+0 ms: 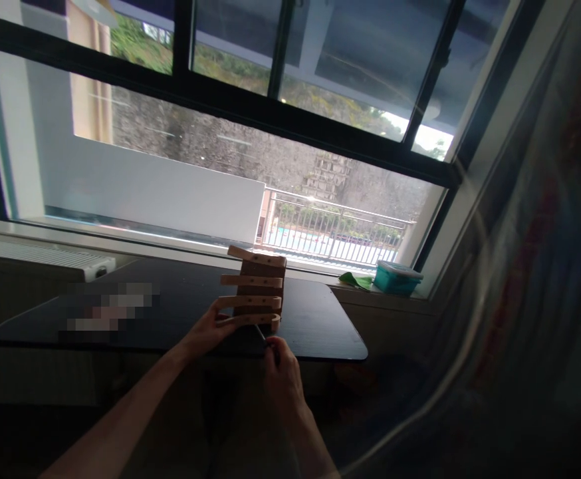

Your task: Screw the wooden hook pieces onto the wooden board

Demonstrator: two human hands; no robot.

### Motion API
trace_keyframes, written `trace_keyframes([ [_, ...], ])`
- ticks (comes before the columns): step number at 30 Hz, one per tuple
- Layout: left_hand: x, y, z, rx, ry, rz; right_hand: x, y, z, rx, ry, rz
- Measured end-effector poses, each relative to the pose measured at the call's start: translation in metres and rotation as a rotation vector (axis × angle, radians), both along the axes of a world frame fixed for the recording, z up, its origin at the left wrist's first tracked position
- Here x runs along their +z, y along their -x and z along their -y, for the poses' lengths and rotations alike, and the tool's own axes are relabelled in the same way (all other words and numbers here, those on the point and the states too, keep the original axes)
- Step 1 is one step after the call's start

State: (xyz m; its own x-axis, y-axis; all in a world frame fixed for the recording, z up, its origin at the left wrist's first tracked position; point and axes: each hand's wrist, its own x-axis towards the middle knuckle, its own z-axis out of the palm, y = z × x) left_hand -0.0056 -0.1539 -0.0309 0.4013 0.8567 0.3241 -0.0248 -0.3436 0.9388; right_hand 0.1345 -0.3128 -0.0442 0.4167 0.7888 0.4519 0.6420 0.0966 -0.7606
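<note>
A brown wooden piece (pixel 259 290) with several lighter wooden strips across it stands on the dark table, near its front edge. The strips stick out past its left side. My left hand (pixel 211 328) is closed on the left ends of the lower strips. In my right hand (pixel 281 367) is a thin screwdriver-like tool (pixel 260 332), its dark handle wrapped by my fingers. The shaft points up and left to the lowest strip; whether its tip touches a screw is too small to tell.
The dark table (pixel 315 319) has a pixelated patch on its left. Behind it are a radiator (pixel 46 256) and a windowsill, which holds a teal lidded box (pixel 397 278) and a green leaf-like item (pixel 355 281). A blurred sheet-like shape fills the right side.
</note>
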Motion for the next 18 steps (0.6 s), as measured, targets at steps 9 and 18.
trace_keyframes([
  [9,0.010,-0.018,-0.014,-0.015,-0.025,-0.152,0.012,0.005,-0.032,-0.108,-0.089,-0.096],
  [18,0.001,-0.009,0.029,-0.141,-0.318,-0.286,0.006,0.020,-0.034,0.159,-0.184,-0.142],
])
